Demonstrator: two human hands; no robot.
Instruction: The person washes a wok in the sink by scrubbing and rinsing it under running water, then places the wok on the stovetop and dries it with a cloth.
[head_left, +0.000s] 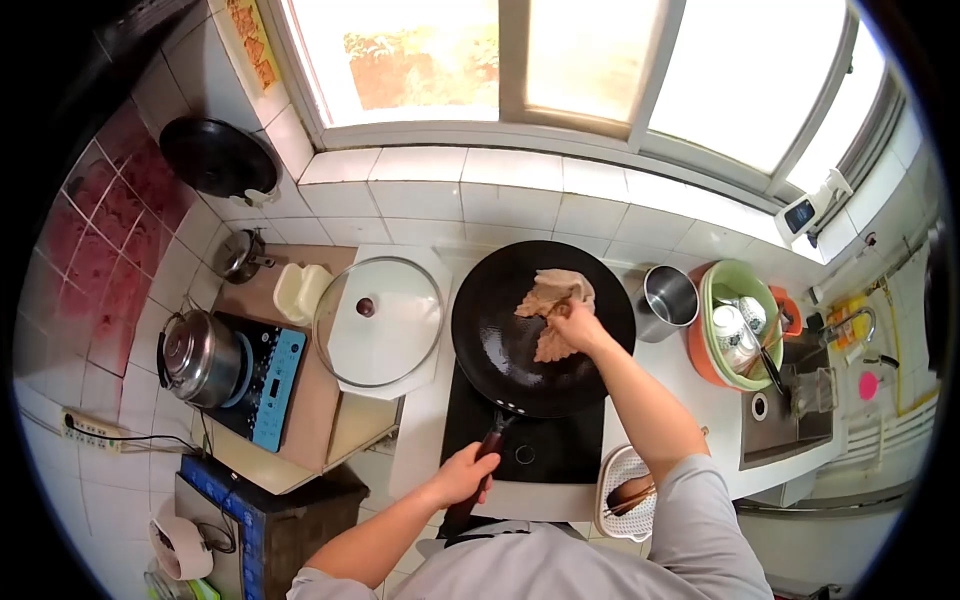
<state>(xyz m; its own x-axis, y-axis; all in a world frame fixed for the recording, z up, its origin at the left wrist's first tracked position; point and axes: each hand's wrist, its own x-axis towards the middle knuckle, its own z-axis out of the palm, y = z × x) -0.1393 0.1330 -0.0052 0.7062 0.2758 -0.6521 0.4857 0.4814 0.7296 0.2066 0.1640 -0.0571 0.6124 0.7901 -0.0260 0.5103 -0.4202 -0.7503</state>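
A black wok sits on a black induction cooktop, its inside shiny. My left hand is wrapped round the wok's dark handle, which points toward my body. Inside the wok, my right hand grips a crumpled tan cloth and presses it near the right side of the inner surface. Part of the cloth hangs below my fingers. Left of the wok lies a round glass lid with a brown knob.
Right of the wok stand a metal cup and a green basin of bowls, beside the sink. A white basket is at the front edge. At left, a steel pot stands on a blue-edged cooker.
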